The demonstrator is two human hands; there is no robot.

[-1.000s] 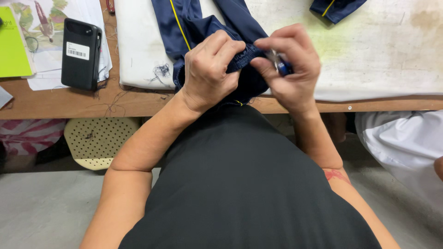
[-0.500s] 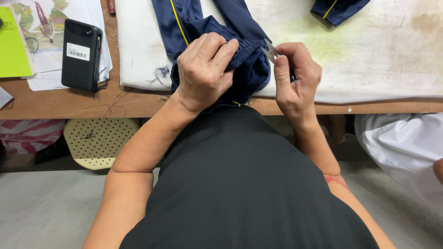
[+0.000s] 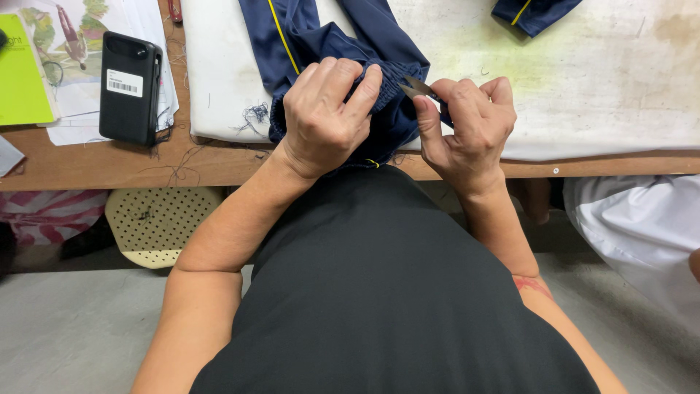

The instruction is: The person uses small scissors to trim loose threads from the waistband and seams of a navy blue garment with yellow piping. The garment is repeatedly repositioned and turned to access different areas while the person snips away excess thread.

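Note:
A navy blue garment with a thin yellow stripe lies on the white padded table top, its gathered hem bunched at the near edge. My left hand clutches that bunched hem. My right hand pinches a small metal thread snip, its pointed tip touching the fabric just right of my left fingers. Loose dark threads lie by the hem at the left.
A black phone lies on papers at the left, beside a lime-green sheet. Another navy piece sits at the far edge. Below the wooden table edge are a perforated cream stool and white cloth at the right.
My right hand has drawn away from the left, moving right and opening a gap. The metal snip now shows between the hands, pointing at the hem. My left hand keeps its grip.

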